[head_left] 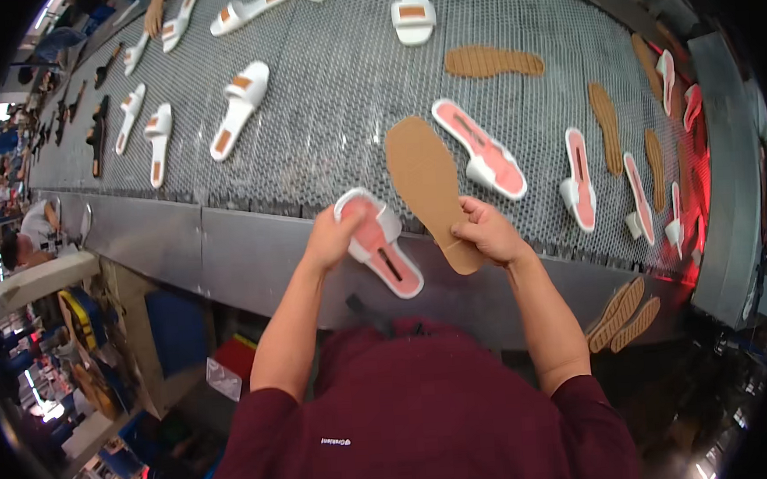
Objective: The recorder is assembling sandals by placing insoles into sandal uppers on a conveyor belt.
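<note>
My left hand grips a white slide sandal at its toe end, thumb pressed on its pink face. A dark strip runs along the heel part of that pink face. In my right hand is a tan shoe sole, pinched near its narrow end with its smooth side showing. Sandal and sole are held a short way apart over the near edge of a mesh conveyor belt. Just past the sole, another white slide sandal lies on the belt, pink face up.
White slides with brown patches lie on the belt's left and far parts. Ribbed tan soles and pink-faced slides lie to the right, near a red glow. A metal rail edges the belt. Another person's hand reaches in far left.
</note>
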A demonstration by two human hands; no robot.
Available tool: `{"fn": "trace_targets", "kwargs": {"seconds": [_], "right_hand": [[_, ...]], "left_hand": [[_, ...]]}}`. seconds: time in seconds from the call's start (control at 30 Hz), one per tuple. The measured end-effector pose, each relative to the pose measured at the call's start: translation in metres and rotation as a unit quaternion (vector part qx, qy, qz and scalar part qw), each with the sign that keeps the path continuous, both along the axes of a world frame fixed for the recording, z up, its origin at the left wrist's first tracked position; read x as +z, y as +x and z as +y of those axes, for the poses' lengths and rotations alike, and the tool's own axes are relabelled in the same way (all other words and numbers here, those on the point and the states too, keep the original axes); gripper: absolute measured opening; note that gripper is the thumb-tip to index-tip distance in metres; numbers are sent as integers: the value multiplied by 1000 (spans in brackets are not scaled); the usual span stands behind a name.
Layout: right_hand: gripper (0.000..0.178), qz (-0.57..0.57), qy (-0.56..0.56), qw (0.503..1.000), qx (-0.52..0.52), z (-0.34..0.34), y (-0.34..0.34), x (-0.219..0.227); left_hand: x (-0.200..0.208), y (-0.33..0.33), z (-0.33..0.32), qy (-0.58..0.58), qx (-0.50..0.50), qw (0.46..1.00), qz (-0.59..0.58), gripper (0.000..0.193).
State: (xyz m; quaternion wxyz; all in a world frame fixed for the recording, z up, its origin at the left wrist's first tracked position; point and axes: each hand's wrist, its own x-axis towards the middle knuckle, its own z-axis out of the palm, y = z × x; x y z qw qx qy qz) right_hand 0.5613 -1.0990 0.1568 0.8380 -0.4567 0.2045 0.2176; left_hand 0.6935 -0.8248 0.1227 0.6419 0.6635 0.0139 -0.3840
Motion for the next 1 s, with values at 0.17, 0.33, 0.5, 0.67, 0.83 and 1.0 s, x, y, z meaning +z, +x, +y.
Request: {"fn": "trace_targets", "kwargs": {"seconds": [0.17, 0.33, 0.5, 0.67, 0.83, 1.0], "right_hand": [[47, -24, -47, 997, -56, 24, -54, 2], [31, -2, -94, 992, -85, 51, -80, -29], [29, -21, -158, 987, -30, 74, -79, -47], [31, -19, -196, 980, 7, 77, -75, -55], [32, -14, -215, 976, 23, 72, -74, -50], [32, -9, -206, 978, 21, 70, -76, -55]], "left_hand": [[-15, -19, -27, -35, 9, 997, 65, 30], [-11, -24, -40, -100, 15, 987, 126, 45], [-20, -31, -37, -135, -45, 986, 90, 68], [-16, -39, -44, -96, -50, 989, 97, 61], [-8, -42, -51, -61, -58, 991, 100, 52], [-11, -47, -56, -60, -50, 992, 97, 42]]}}
